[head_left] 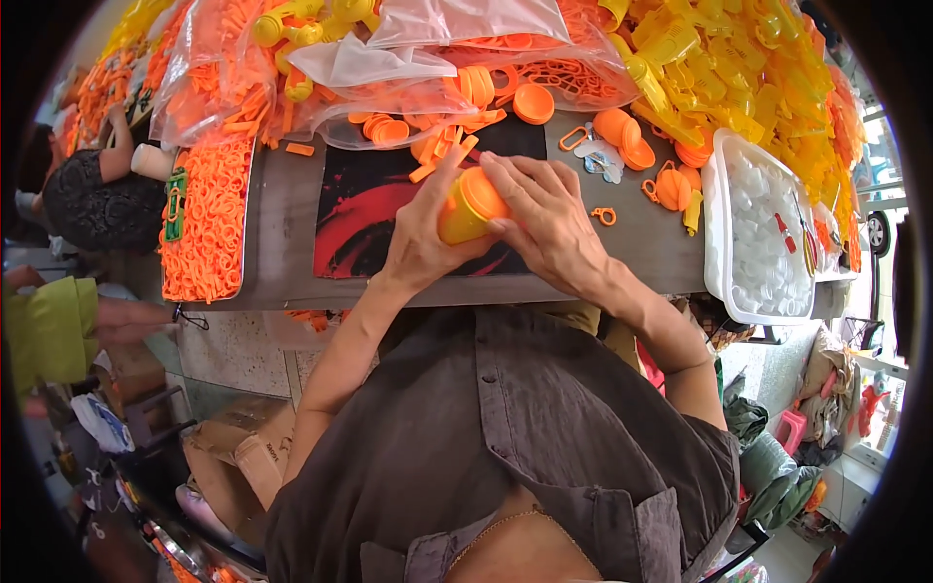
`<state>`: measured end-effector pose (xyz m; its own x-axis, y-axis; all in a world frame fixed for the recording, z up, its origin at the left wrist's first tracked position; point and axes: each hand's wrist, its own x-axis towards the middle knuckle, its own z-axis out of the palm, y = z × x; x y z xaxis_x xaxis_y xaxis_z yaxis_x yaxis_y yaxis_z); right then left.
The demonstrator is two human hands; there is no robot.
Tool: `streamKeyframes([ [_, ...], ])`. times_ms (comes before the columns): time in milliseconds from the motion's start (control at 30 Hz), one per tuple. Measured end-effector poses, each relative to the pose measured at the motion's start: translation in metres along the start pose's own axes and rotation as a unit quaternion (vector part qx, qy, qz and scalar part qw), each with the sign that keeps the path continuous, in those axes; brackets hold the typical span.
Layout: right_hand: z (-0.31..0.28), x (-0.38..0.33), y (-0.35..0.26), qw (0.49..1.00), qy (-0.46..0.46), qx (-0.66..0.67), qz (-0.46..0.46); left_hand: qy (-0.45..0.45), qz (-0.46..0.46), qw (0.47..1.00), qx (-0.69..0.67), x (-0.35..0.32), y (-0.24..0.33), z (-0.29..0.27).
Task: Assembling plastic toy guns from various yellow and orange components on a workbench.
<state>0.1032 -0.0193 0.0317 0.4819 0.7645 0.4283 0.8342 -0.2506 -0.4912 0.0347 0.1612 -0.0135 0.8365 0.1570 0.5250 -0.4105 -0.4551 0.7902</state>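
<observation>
Over the black and red mat [355, 228] I hold a yellow plastic container [459, 222] with a round orange cap [483, 197] at its upper end. My left hand [420, 233] is wrapped round the yellow body from its left side. My right hand [556, 225] closes on the orange cap, with thumb and fingers at its right edge. Part of the container is hidden behind my hands. Just beyond them lie loose orange strips [437, 155]. To the right are an orange carabiner-like ring [604, 216] and several orange caps [673, 187].
A tray [247, 233] heaped with small orange rings stands at the left. At the right, a white bin [717, 223] holds clear plastic pieces, scissors and a red-handled tool. Plastic bags of orange parts [573, 78] and a yellow pile [739, 73] line the back. Another person [97, 194] is at far left.
</observation>
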Motion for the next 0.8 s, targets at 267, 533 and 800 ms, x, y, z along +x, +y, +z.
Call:
streamKeyframes([
  [267,-0.008,0.015,0.009,0.961,-0.065,0.234,0.132,-0.200,0.088,0.974,0.057,-0.009,0.005,0.011],
  [533,-0.003,0.010,0.010,0.969,-0.056,0.240,-0.002,-0.215,0.146,0.964,0.066,-0.009,0.002,0.022],
  [800,0.020,0.076,0.009,0.958,-0.136,0.227,0.112,-0.044,0.000,0.999,0.009,-0.021,0.008,-0.002],
])
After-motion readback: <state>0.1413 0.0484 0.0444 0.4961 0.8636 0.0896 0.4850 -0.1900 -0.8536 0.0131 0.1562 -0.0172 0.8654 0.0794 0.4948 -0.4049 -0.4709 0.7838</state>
